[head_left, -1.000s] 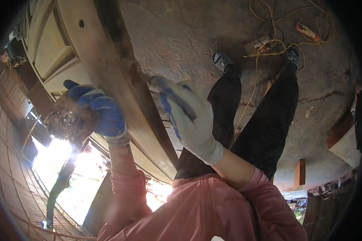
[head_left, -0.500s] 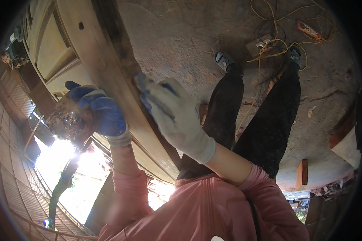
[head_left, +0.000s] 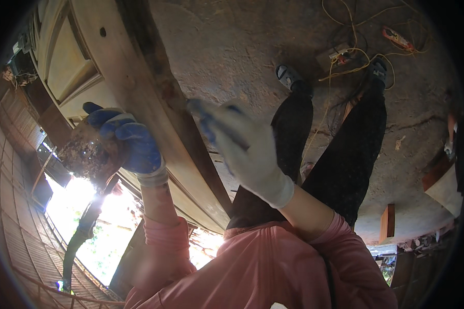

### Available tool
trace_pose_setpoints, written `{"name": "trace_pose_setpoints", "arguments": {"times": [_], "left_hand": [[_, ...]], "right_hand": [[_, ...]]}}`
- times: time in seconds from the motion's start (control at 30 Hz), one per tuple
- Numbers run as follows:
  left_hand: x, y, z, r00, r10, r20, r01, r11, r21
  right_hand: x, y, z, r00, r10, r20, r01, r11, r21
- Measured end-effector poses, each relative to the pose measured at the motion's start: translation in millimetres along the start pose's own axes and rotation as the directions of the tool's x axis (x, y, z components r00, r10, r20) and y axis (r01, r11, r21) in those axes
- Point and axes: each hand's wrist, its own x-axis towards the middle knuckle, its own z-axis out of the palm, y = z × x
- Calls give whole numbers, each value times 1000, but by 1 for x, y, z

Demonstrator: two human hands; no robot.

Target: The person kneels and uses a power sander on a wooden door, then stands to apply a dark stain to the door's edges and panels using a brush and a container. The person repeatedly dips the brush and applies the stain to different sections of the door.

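My left hand (head_left: 131,147), in a blue-and-white glove, grips a round, brown-stained container (head_left: 87,153) held beside a long wooden door frame (head_left: 139,87). My right hand (head_left: 245,152), in a white glove with blue fingertips, is blurred by motion. Its fingertips are at the frame's dark edge (head_left: 185,129). A dark streak crosses the glove, and I cannot tell whether it is a tool. My pink sleeves and dark trousers fill the lower middle.
A panelled wooden door (head_left: 69,62) lies behind the frame. On the rough concrete floor (head_left: 232,41) are yellow cords (head_left: 345,46), a small box (head_left: 335,54) and an orange tool (head_left: 397,38). Wood offcuts (head_left: 387,222) lie at the right.
My right hand has slid left and upward along the frame's dark edge. My left hand with the container has stayed almost still.
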Motion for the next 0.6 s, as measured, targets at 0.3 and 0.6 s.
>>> {"name": "trace_pose_setpoints", "arguments": {"times": [0.3, 0.6], "left_hand": [[0, -4, 0, 999, 41, -5, -40, 999, 18], [4, -11, 3, 996, 88, -30, -88, 996, 1]], "right_hand": [[-4, 2, -4, 996, -52, 77, 59, 994, -95], [-10, 8, -5, 1000, -10, 28, 12, 998, -56]]}}
